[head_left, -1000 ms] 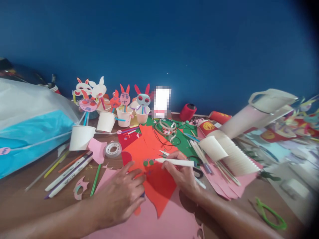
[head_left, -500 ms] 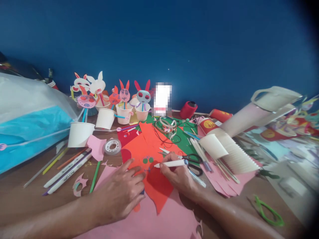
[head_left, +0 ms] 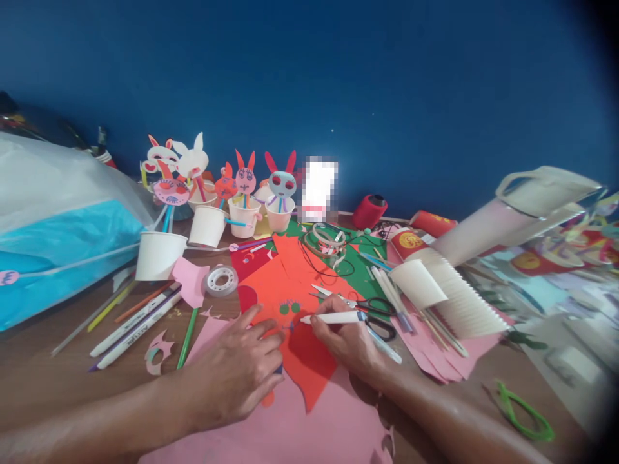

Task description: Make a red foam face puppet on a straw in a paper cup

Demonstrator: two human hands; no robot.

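My right hand (head_left: pixel 345 335) grips a white marker (head_left: pixel 341 318), its tip pointing left over a drawn face. That face has two green round eyes (head_left: pixel 290 308), lash marks and a small mouth, on orange paper (head_left: pixel 309 364). Fingers apart, my left hand (head_left: pixel 242 361) lies on the left side of the orange paper. A bit of dark blue (head_left: pixel 278 370) peeks out beside its fingers; what it is I cannot tell. Under both hands spreads a pink sheet (head_left: pixel 290 438). Scissors with black handles (head_left: pixel 377 306) lie just beyond my right hand.
White paper cups (head_left: pixel 161 256) with animal-faced stick figures stand at the back left. A tape roll (head_left: pixel 221 281), markers (head_left: pixel 140 328) and pink scraps lie left. To the right are a tilted pitcher (head_left: pixel 498 216), pink sheets (head_left: pixel 435 354) and a green pipe cleaner (head_left: pixel 525 412).
The view has shifted slightly, so the background sits a little further right. Both hands and the marker keep nearly the same place over the orange paper.
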